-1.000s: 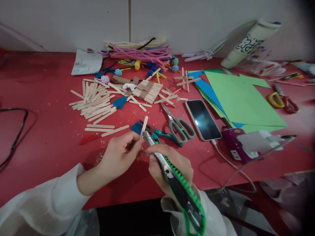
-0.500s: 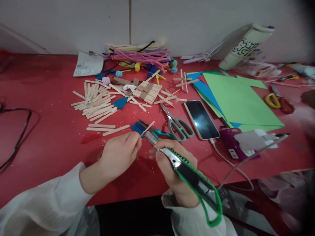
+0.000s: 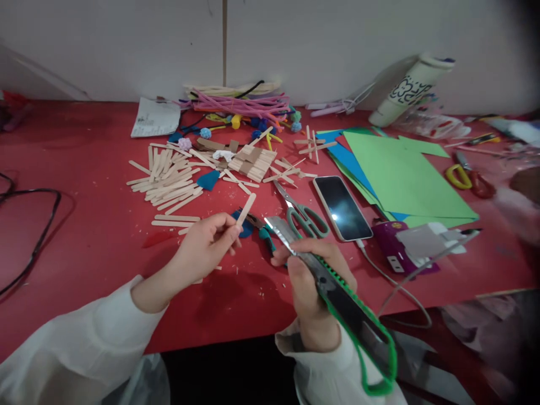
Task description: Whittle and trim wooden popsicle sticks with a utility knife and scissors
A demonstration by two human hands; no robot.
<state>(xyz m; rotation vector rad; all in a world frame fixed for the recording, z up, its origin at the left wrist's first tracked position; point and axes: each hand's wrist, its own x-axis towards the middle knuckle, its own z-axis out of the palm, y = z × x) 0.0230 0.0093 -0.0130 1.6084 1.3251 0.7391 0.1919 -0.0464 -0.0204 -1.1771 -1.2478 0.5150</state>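
My left hand pinches a short wooden craft stick, held up over the red table. My right hand grips a green utility knife with its blade extended and pointing up-left. Blade and stick are apart, with a small gap between them. Both arms wear white sleeves. Wood shavings lie on the table under the hands.
A pile of craft sticks lies ahead left, green-handled scissors and a phone ahead right. Green and blue paper sheets, pipe cleaners, a charger with cable, a second scissors and a black cable surround them.
The knife blade has drawn away from the stick to the right, and my right hand has shifted right. My left hand lifted the stick slightly and tilted it more upright.
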